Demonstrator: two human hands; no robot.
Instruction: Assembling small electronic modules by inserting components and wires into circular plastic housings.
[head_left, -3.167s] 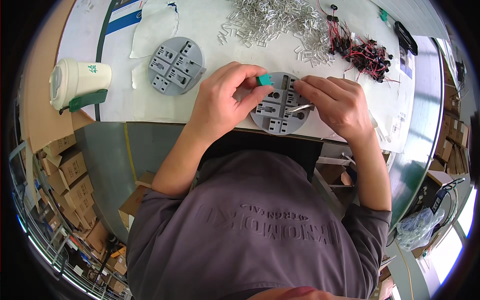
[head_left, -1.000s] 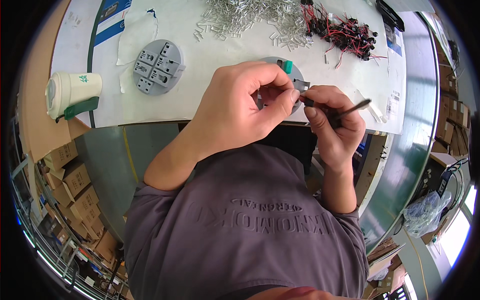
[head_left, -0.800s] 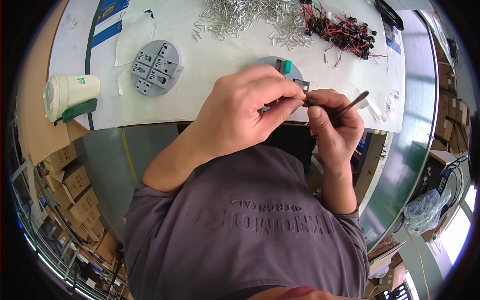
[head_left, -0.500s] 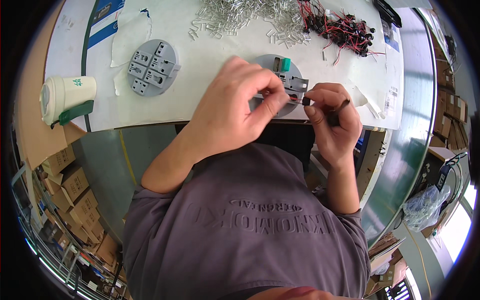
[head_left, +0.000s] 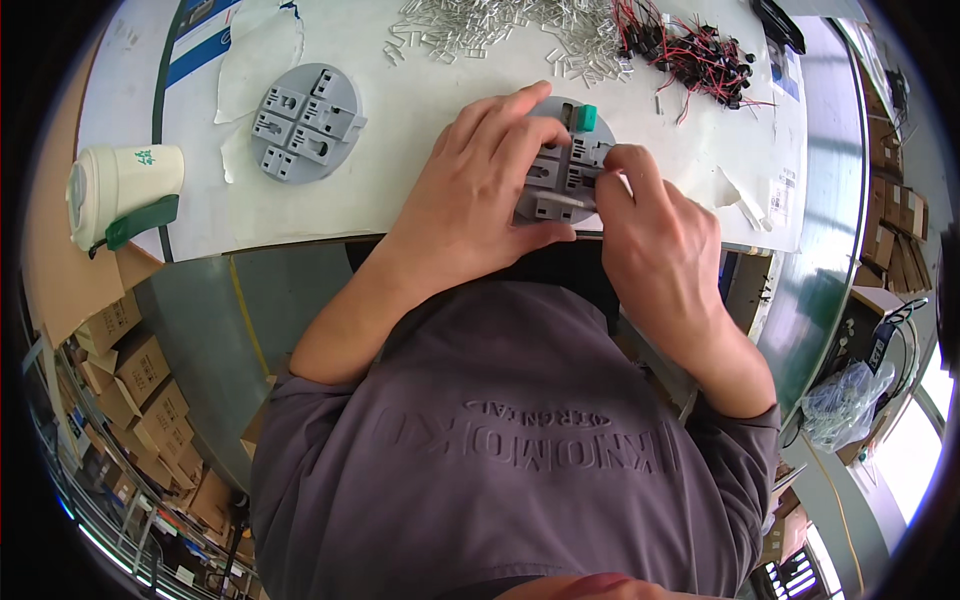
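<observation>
A round grey fixture [head_left: 590,150] with raised blocks and slots lies near the table's front edge, a small green block [head_left: 585,118] on its far part. My left hand [head_left: 475,185] grips it from the left, fingers over its far side and thumb along the near edge. At the fixture's right side my right hand [head_left: 660,225] is closed, fingertips pressed against the blocks. What it pinches is hidden by its own fingers. A thin grey bar [head_left: 562,200], slightly blurred, crosses the fixture's near part; whether my right hand holds it cannot be told.
A second round grey fixture [head_left: 308,125] lies to the left. At the back are a heap of clear U-shaped pieces [head_left: 500,25] and a pile of black parts with red wires [head_left: 700,65]. A cream cup [head_left: 130,195] with a green handle stands far left; torn paper [head_left: 745,200] lies right.
The small black part with red wire, pinched in my right hand, is out of sight. My right hand has moved onto the fixture's right side; my left has opened from its pinch to grip the fixture.
</observation>
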